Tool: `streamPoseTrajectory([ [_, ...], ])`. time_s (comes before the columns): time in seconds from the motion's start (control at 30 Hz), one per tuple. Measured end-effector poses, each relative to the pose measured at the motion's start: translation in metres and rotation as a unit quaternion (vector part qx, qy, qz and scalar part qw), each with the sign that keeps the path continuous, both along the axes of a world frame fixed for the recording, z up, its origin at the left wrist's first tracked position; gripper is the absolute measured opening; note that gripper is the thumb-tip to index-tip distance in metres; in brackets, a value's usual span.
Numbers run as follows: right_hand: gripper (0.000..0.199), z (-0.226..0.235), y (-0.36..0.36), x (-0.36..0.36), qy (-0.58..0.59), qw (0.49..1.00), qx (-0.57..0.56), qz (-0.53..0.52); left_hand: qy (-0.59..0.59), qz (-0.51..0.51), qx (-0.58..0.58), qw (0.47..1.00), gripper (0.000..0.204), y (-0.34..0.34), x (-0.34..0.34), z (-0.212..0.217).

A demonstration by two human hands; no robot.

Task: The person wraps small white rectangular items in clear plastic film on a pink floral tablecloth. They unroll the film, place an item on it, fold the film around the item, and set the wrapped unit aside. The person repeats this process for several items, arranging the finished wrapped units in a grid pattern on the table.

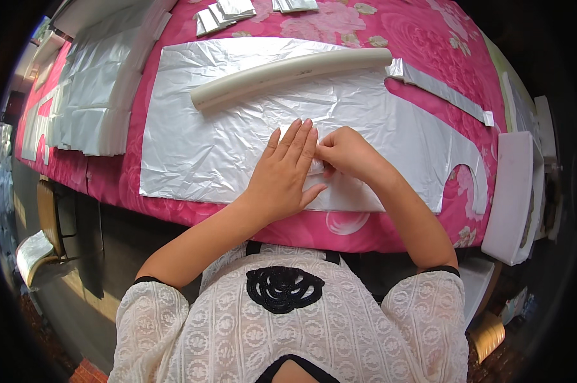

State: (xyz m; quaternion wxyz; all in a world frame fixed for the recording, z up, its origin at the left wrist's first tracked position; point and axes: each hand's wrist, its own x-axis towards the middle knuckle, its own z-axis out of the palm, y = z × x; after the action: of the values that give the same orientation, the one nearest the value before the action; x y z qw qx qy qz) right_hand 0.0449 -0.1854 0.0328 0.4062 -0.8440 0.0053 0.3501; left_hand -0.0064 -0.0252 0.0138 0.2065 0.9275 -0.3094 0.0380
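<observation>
A large silvery plastic film sheet point(192, 150), apron-like with curved cut-outs and strap-like ends on its right side, lies spread on the table. My left hand point(282, 169) rests flat over a small folded silvery film piece point(316, 167) near the sheet's front middle, fingers stretched forward and thumb out to the right. Beside it, my right hand point(349, 153) is closed, thumb and forefinger pinching at the right edge of that piece. Most of the folded piece is hidden under my hands. Beyond them, a white plastic pipe point(288, 75) lies across the sheet.
A pink floral cloth point(358, 233) covers the table. A thick stack of silvery sheets point(94, 89) lies at the left. Small folded silvery packets point(221, 16) sit at the far edge. A white foam box point(510, 198) stands at the right end; a chair point(43, 255) is at lower left.
</observation>
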Motion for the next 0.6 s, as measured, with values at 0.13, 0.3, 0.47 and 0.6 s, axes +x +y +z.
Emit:
streamPoseTrajectory([
  [0.13,0.030,-0.007,-0.002,-0.003,-0.011,1.000,0.005,-0.009,0.020,0.041,0.062,0.997,0.094,-0.007,0.000,-0.020],
  [0.3,0.024,0.000,-0.007,-0.009,-0.149,0.983,-0.065,0.086,0.040,0.029,0.042,0.998,0.102,-0.006,0.001,-0.023],
  [0.47,0.030,0.024,0.000,-0.022,-0.310,0.903,-0.234,0.184,0.009,0.034,-0.006,0.999,0.099,0.005,-0.004,-0.015],
  [0.6,0.057,0.003,0.021,-0.009,-0.546,0.792,-0.119,0.246,0.091,0.070,-0.218,0.969,0.064,0.035,-0.033,0.004],
])
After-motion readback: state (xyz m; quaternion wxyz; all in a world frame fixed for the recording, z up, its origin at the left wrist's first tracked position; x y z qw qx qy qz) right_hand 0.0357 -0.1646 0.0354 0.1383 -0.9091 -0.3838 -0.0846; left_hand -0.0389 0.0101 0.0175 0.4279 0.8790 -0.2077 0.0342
